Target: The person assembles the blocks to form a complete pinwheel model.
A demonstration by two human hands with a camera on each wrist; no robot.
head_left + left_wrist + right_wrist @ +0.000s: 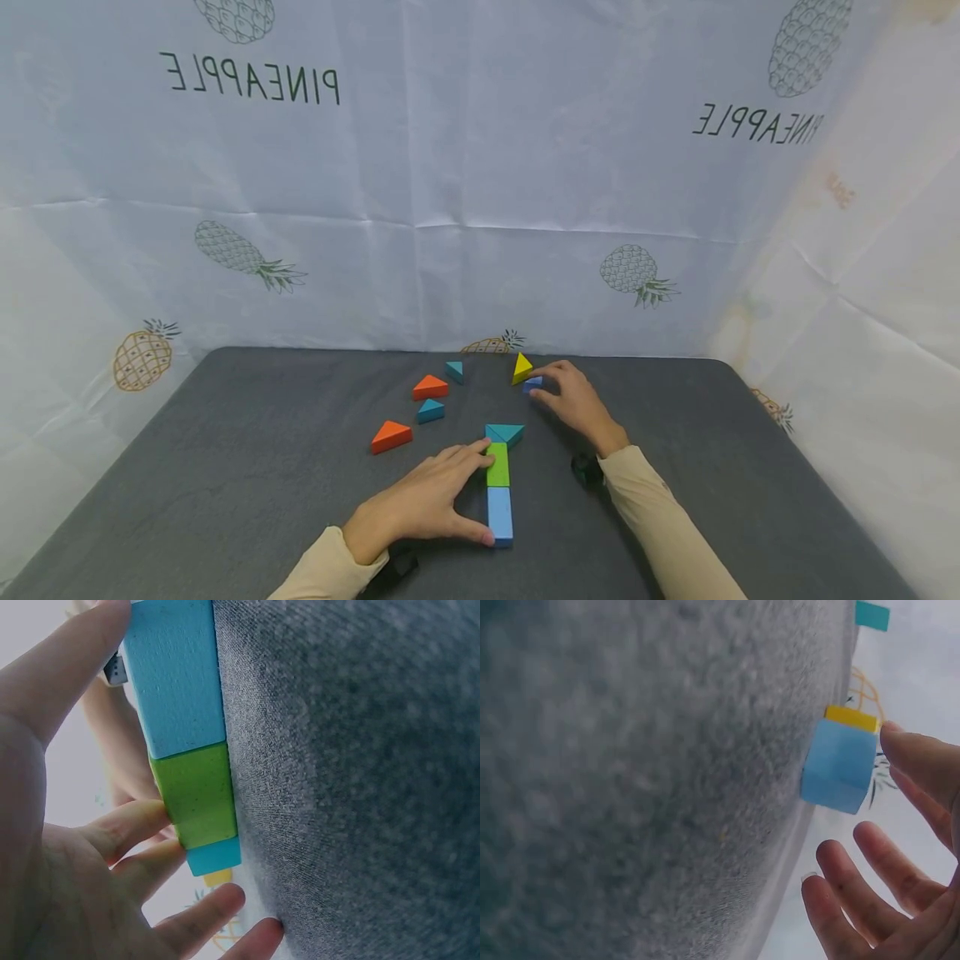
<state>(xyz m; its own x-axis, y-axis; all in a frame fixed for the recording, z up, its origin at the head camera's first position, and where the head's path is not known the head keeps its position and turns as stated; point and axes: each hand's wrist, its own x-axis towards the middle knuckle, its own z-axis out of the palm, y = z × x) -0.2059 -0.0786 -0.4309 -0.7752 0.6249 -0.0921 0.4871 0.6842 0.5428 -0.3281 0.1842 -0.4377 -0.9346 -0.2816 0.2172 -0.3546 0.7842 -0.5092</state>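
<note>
My left hand (426,498) lies along a column of blocks, fingers spread. Its thumb touches the near end of the light-blue rectangular block (499,515), and two fingertips meet the side of the green block (196,796). Two teal triangular blocks (505,433) sit side by side at the column's far end. Farther back, my right hand (576,400) is around a small blue block (838,766), with its thumb near one corner and the other fingers spread apart from it. Just behind that block stands a yellow triangular block (522,368).
Left of the column lie two orange triangular blocks, the nearer one (392,437) and the farther one (430,387). Two more teal triangles, one nearer (431,410) and one farther (455,372), are beside them. A pineapple-printed cloth (450,167) hangs behind the dark table (225,467).
</note>
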